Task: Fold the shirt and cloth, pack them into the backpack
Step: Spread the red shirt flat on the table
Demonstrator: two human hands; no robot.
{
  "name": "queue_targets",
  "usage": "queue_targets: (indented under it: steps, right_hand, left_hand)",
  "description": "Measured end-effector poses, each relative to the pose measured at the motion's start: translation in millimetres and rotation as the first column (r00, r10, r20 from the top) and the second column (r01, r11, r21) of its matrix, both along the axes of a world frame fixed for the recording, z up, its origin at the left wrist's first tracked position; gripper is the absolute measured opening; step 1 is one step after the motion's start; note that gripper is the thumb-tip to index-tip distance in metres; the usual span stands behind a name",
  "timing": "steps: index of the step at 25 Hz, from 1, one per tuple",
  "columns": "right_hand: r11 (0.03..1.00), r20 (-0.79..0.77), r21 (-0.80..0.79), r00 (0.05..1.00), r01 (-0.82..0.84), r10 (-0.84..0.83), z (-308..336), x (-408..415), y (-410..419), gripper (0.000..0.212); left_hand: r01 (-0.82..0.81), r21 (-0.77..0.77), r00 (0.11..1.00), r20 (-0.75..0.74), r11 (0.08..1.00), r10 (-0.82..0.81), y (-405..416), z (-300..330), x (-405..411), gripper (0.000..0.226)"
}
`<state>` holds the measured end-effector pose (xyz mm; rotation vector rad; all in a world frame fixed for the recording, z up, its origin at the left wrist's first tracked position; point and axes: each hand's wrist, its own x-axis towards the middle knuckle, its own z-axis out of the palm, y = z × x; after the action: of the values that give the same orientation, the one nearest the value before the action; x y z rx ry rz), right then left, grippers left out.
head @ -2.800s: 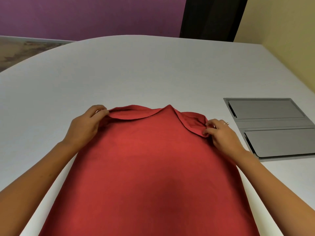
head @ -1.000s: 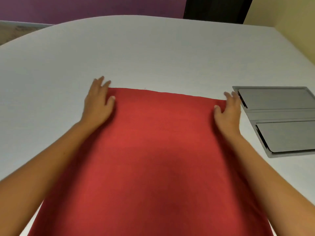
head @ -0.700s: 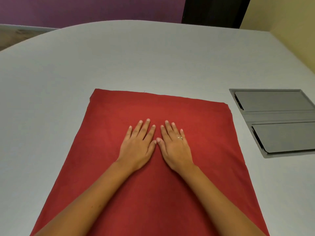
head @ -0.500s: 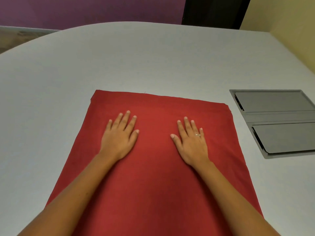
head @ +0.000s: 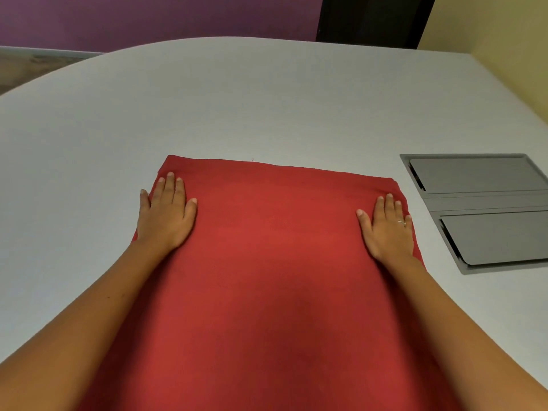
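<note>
Both palms lie flat, gripping nothing: left hand and right hand press the cloth stretched between them. Soft, limp fabric; likely best pinched at the far corners just beyond the fingertips.

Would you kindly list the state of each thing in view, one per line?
Red fabric cloth: spread flat on the table, far edge straight.
Left hand: open, flat on the cloth's left edge.
Right hand: open, flat by its right edge.
Grey metal table hatch: both flaps closed.
</note>
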<state>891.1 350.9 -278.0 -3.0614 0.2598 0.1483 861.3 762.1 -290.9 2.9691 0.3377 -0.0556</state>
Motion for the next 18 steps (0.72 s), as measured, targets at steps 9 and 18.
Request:
queue_targets:
  steps: [9, 18]
  right_hand:
    - [0.876, 0.045, 0.094, 0.881, -0.473, 0.471, 0.0, -5.5, 129.0, 0.056]
    - [0.981, 0.059, 0.034, 0.981, -0.19, 0.187, -6.8, 38.8, 45.4, 0.062]
  left_hand:
    - [0.4, -0.028, 0.916, -0.012, 0.916, -0.401, -119.5, 7.0, 21.2, 0.057]
    - [0.155, -0.007, 0.988, 0.025, 0.988, -0.155, -33.2, -2.8, 50.9, 0.062]
